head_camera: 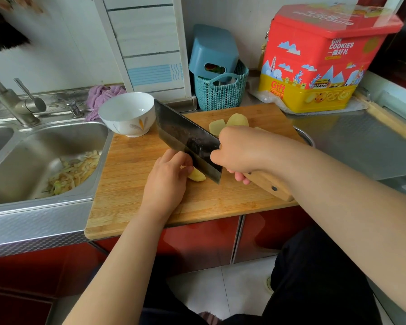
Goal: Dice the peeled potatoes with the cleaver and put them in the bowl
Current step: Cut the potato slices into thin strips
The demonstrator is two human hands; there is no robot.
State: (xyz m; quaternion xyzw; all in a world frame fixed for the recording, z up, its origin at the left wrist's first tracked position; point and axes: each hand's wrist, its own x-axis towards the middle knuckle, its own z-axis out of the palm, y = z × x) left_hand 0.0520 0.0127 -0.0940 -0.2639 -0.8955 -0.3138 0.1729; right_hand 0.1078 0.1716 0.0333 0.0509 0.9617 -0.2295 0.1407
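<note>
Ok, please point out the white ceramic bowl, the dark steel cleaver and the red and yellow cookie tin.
white ceramic bowl point(117, 113): head view, near rim.
dark steel cleaver point(185, 137): head view, blade flat.
red and yellow cookie tin point(314, 55): head view, red front.

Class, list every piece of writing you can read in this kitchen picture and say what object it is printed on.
"Gift COOKIES": white letters on the upper red side of the cookie tin.
"Gift COOKIES": red letters on the tin's yellow lower band, left corner.
Chinese characters under the white "COOKIES": too blurred to read reliably.
Mirrored white print on the tin's lid: unreadable.
The bowl, cleaver and cutting board show no text.
</note>
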